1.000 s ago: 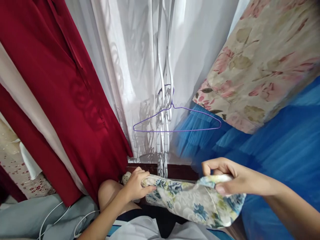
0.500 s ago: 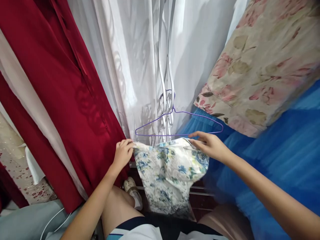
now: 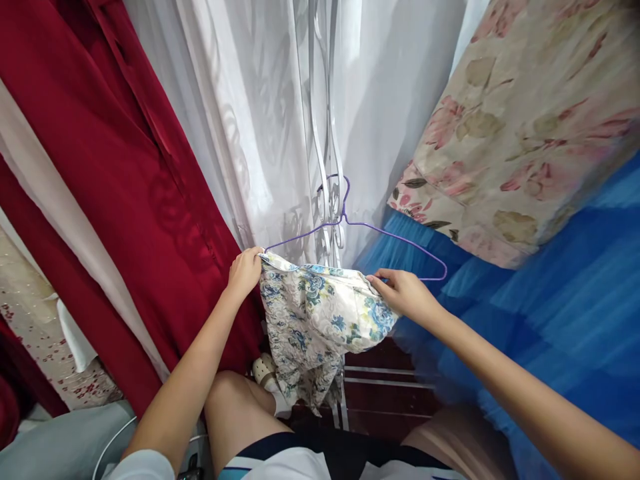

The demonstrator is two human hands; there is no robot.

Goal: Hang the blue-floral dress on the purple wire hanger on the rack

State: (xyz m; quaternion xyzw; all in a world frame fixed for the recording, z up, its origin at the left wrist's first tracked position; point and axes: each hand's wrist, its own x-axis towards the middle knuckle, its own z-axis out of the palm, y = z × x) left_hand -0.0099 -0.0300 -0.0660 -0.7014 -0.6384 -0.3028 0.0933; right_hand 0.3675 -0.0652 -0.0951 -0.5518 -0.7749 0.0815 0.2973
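A blue-and-white floral cloth point(image 3: 320, 313) hangs spread between my two hands at the bottom bar of a purple wire hanger point(image 3: 370, 230). My left hand point(image 3: 245, 270) is closed on the cloth's left top corner, right at the hanger's left end. My right hand point(image 3: 403, 293) grips the cloth's right top edge, just below the hanger's right arm. The hanger's hook sits on a white scrolled metal grille point(image 3: 327, 133) in front of a sheer white curtain point(image 3: 260, 120). The cloth's lower part droops toward my knees.
A dark red curtain point(image 3: 115, 167) hangs at the left. At the right lie a blue tulle fabric point(image 3: 540, 293) and a pink-flowered cloth point(image 3: 525, 127). My knee and a white shoe point(image 3: 265, 370) are below. Grey fabric with a white cable point(image 3: 65, 447) lies bottom left.
Both hands have lifted the floral cloth from my lap up to the hanger. Over the last half second they raised it a little further, against the hanger's bottom bar.
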